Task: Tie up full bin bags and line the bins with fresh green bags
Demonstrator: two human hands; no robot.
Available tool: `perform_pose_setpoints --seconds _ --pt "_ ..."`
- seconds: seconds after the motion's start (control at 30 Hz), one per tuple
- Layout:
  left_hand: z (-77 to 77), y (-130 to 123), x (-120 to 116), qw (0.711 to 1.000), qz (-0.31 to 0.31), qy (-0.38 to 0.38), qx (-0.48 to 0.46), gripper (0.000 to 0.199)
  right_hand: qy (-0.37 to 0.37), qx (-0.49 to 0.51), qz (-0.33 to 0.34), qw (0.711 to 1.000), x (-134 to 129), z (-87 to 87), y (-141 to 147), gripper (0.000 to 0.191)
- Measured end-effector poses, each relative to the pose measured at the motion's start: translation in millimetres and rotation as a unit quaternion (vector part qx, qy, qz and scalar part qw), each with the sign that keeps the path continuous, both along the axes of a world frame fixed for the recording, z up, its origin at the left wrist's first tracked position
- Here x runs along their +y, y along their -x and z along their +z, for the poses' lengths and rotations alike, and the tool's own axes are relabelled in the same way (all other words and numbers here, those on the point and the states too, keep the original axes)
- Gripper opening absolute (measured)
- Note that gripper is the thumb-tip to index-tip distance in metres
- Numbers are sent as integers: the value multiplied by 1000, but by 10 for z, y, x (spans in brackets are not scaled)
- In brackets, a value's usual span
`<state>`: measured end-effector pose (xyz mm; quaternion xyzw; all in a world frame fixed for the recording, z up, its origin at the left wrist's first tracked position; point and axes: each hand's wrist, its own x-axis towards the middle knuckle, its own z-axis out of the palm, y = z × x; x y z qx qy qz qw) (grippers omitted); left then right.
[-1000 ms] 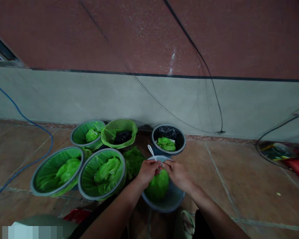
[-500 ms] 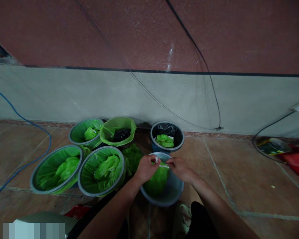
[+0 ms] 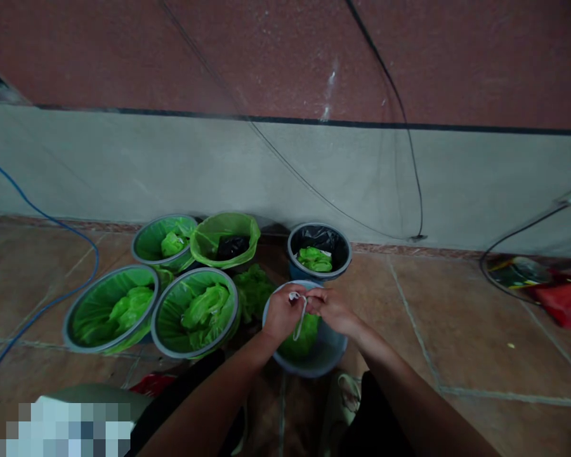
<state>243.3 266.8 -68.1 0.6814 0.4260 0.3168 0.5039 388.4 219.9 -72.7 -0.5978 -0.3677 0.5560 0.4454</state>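
Observation:
My left hand (image 3: 283, 312) and my right hand (image 3: 333, 309) meet over a grey-blue bin (image 3: 330, 355). Both are closed in a pinch on a thin white string (image 3: 300, 324), which hangs in a loop between them. Below the fingers, a bright green plastic bag (image 3: 301, 343) lies bunched inside the bin. Whether the string is joined to the bag, I cannot tell. Just behind stands a bin lined with a black bag (image 3: 320, 238), with green plastic (image 3: 315, 259) in it.
Several bins with green liners stand at the left, including a front one (image 3: 155, 324). Loose green plastic (image 3: 254, 292) lies between the bins. A blue cable (image 3: 71, 233) crosses the tiles at left; a black cable (image 3: 412, 149) hangs down the wall. A red item (image 3: 564, 303) lies at right.
My hands have come closer together, and the white string, stretched between them before, now droops in a loop. The view has tilted slightly, so the bins sit higher in the picture.

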Motion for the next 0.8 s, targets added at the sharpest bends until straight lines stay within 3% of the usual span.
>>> perform_pose_setpoints --seconds 0.23,0.4,0.5,0.63,0.7,0.8 --pt "-32 1 22 999 7 49 12 6 13 -40 12 999 2 81 1 18" --pt "-57 0 56 998 -7 68 10 5 -1 -133 48 990 -1 14 -18 17" --pt "-76 0 58 997 -23 76 -6 5 -23 -257 81 963 -11 39 -32 20" --pt "-71 -2 50 997 -36 70 11 6 -21 -435 119 892 -22 155 -10 22" --pt "-62 -2 50 997 -36 68 22 7 -18 -477 123 870 -30 179 9 23" --pt "-56 6 69 996 -29 68 43 10 -17 -498 118 859 -47 136 13 23"
